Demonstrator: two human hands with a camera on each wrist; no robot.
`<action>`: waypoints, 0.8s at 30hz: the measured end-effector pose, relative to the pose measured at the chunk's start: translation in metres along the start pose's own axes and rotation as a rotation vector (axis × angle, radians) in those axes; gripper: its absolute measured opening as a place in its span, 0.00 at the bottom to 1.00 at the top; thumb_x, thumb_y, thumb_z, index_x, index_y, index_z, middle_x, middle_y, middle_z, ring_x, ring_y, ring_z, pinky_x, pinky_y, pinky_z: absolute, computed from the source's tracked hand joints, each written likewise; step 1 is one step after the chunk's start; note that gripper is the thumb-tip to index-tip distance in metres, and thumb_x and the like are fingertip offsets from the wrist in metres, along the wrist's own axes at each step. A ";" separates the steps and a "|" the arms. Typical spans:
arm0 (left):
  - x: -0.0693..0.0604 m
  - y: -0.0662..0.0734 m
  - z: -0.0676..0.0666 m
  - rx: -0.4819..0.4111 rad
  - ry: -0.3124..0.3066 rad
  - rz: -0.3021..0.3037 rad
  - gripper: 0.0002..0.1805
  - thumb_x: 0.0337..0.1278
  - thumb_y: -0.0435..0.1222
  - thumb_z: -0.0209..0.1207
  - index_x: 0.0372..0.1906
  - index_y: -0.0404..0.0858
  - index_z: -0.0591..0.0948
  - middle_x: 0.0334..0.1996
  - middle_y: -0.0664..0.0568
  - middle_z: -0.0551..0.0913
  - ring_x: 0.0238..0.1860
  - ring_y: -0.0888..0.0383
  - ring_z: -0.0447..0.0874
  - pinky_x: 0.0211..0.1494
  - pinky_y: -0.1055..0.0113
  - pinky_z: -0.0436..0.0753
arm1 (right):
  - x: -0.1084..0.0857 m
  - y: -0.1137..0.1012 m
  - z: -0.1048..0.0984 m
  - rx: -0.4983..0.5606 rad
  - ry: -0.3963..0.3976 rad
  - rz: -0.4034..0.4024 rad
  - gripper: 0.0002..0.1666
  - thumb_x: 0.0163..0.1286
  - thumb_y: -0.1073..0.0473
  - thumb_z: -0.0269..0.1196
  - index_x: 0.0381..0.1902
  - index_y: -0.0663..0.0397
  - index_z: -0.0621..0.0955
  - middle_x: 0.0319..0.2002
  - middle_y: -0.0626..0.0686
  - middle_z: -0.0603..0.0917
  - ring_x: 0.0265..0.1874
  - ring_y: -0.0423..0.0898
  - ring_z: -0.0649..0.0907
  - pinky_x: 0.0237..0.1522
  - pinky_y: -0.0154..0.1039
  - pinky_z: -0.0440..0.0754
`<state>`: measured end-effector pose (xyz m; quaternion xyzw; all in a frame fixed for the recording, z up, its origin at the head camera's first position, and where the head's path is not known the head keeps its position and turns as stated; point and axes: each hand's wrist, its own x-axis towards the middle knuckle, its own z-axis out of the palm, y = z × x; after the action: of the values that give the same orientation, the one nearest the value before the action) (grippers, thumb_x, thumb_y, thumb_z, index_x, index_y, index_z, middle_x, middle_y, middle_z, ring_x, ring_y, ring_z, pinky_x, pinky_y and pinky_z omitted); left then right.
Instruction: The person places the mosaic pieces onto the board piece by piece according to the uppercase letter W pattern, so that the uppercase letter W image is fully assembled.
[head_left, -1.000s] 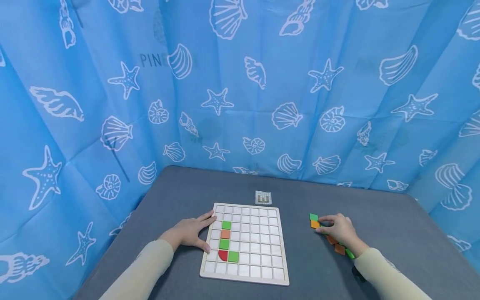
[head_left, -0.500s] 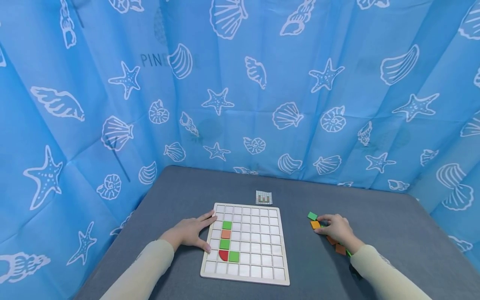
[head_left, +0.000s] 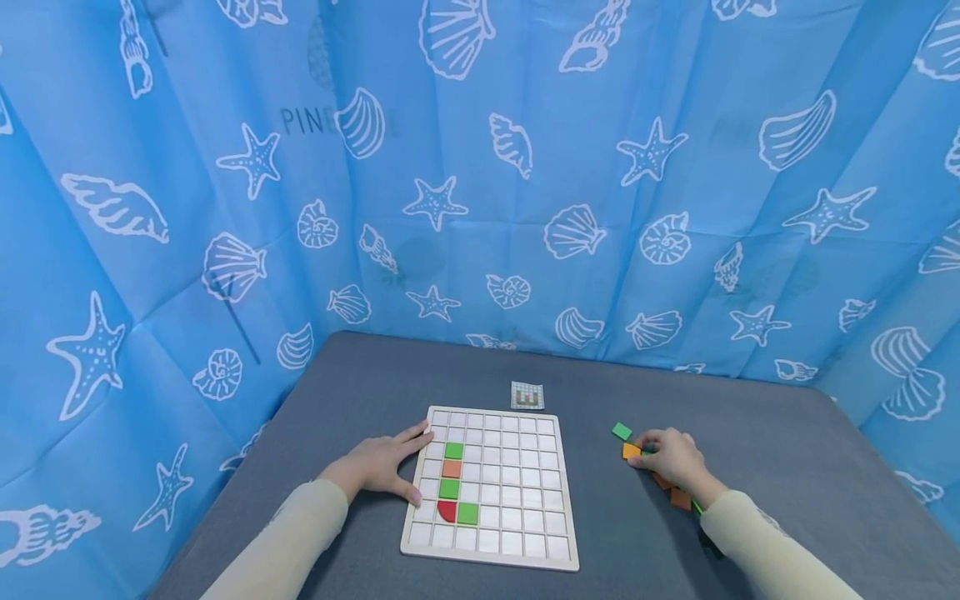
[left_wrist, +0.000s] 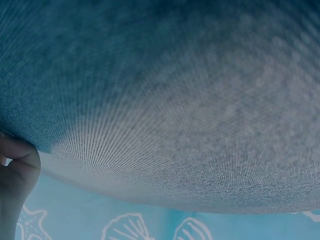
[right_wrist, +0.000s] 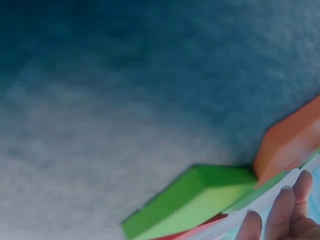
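My left hand (head_left: 382, 463) rests with spread fingers on the left edge of the white grid board (head_left: 517, 492). On the board sit green tiles (head_left: 453, 451), an orange-pink tile (head_left: 452, 468) and a red quarter-round tile (head_left: 447, 511). At the right, my right hand (head_left: 671, 458) pinches an orange square tile (head_left: 632, 451) between thumb and fingers. A loose green tile (head_left: 622, 431) lies just beyond it. Under the hand and forearm are more tiles, including a brown-orange one (head_left: 681, 498) and a green one (right_wrist: 195, 200) seen close in the right wrist view; some are hidden.
A small pattern card (head_left: 527, 396) lies behind the board on the grey table (head_left: 405, 367). Something black (head_left: 709, 546) is partly hidden beneath the right sleeve. A blue curtain (head_left: 465, 183) with white shells hangs behind the table.
The loose green tile has slid left and turned, parting from the orange tile. My right hand has shifted slightly left, and the orange tile has turned a little. The left hand stays in place.
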<state>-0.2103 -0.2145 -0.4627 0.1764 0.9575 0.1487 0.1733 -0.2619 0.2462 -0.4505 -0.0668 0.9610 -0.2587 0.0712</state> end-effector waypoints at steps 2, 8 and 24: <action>0.000 -0.001 0.000 -0.008 0.001 0.008 0.58 0.41 0.63 0.68 0.77 0.46 0.57 0.77 0.52 0.49 0.69 0.38 0.62 0.65 0.42 0.64 | -0.001 0.001 0.000 -0.034 0.008 -0.010 0.18 0.60 0.53 0.71 0.41 0.61 0.84 0.40 0.61 0.78 0.40 0.57 0.71 0.38 0.53 0.67; 0.002 -0.001 0.002 -0.012 -0.004 0.004 0.59 0.40 0.66 0.66 0.77 0.47 0.56 0.77 0.52 0.50 0.69 0.38 0.62 0.65 0.42 0.63 | -0.004 -0.003 -0.002 -0.043 0.063 -0.072 0.19 0.61 0.54 0.70 0.41 0.65 0.83 0.38 0.59 0.80 0.39 0.56 0.74 0.40 0.54 0.72; 0.004 -0.004 0.005 -0.013 0.010 0.004 0.58 0.40 0.64 0.68 0.77 0.49 0.57 0.77 0.55 0.50 0.69 0.40 0.62 0.65 0.43 0.64 | -0.023 -0.043 -0.004 0.731 0.072 0.126 0.27 0.70 0.63 0.62 0.59 0.77 0.68 0.34 0.57 0.86 0.33 0.49 0.87 0.40 0.44 0.84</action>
<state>-0.2130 -0.2160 -0.4692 0.1765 0.9569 0.1560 0.1695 -0.2360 0.2146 -0.4229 0.0316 0.8093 -0.5821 0.0724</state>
